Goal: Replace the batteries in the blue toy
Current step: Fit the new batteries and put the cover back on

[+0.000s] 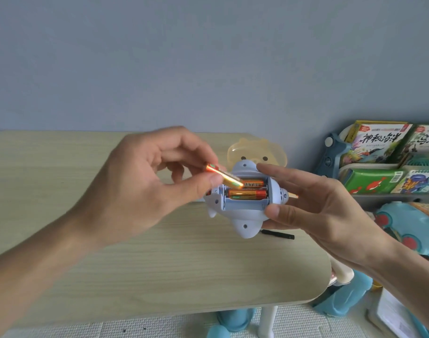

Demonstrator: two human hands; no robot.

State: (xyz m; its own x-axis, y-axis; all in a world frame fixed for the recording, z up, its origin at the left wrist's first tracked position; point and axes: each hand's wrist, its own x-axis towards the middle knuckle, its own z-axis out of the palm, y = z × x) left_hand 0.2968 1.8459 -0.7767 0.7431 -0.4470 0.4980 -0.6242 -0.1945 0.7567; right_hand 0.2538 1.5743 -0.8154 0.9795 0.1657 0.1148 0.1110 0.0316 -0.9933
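The pale blue toy (242, 215) is held belly-up above the table by my right hand (316, 208), thumb on its near edge and fingers behind it. Its battery bay is uncovered and two orange batteries (247, 193) lie side by side inside. My left hand (147, 189) pinches a third orange battery (220, 178) between thumb and fingers. That battery is tilted, its right end over the bay's upper left corner.
A light wooden table (160, 264) lies below. A yellow translucent bear-shaped lid (257, 148) sits behind the toy. A black screwdriver (279, 234) lies near the table's right edge. Shelves with books (379, 147) and blue toys stand at the right.
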